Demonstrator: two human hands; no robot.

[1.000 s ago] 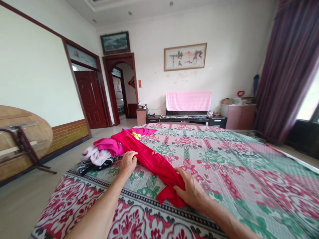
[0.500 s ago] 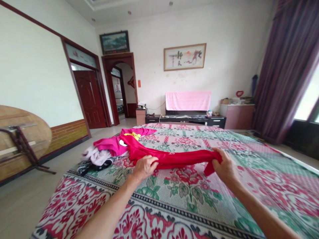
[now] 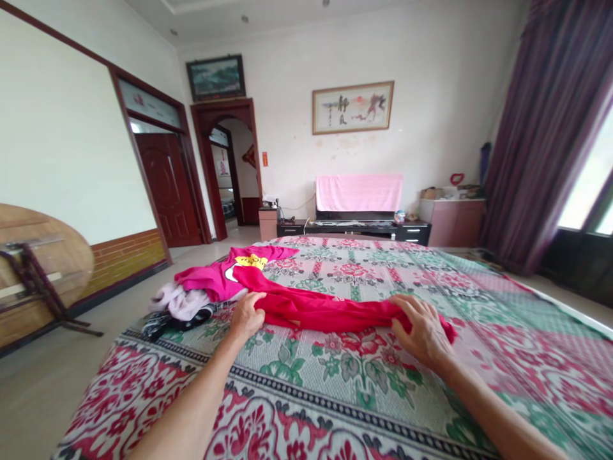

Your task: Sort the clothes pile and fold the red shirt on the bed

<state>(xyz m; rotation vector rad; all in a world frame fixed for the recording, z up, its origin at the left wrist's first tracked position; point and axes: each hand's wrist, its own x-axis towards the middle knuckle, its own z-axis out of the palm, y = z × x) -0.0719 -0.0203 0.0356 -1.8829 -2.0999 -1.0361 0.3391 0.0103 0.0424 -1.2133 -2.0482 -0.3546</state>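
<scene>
I've got the flower-patterned bedspread (image 3: 364, 390) nearest, running under both hands & on past them. L hand (image 3: 248, 314): fingers curled in, tips at the near edge of the red cloth (image 3: 325, 310); can't tell if it's pinched tight. R hand (image 3: 424, 329): approx half open, fingers arched over the cloth near its R end, thumb on the near side; can't tell how firm the hold is. Red cloth lies on the bedspread, stretched long & wrinkled btwn my 2 hands, a bit poking out R of the R hand. Its far L end meets a pink top (image 3: 205, 282) w/ a yellow print (image 3: 251, 262), just beyond L hand. Left of L hand: pale cloth (image 3: 179, 301) next to the pink top, black-&-white cloth (image 3: 158, 324) at its near side. Well L of L hand, a round wooden table (image 3: 43, 249) tipped on edge. Beyond both hands, far side of rm: low black cabinet (image 3: 414, 234), pink towel (image 3: 359, 193) above it, framed picture (image 3: 353, 107) on the wall. Far R of R hand, purple curtain (image 3: 522, 147).
</scene>
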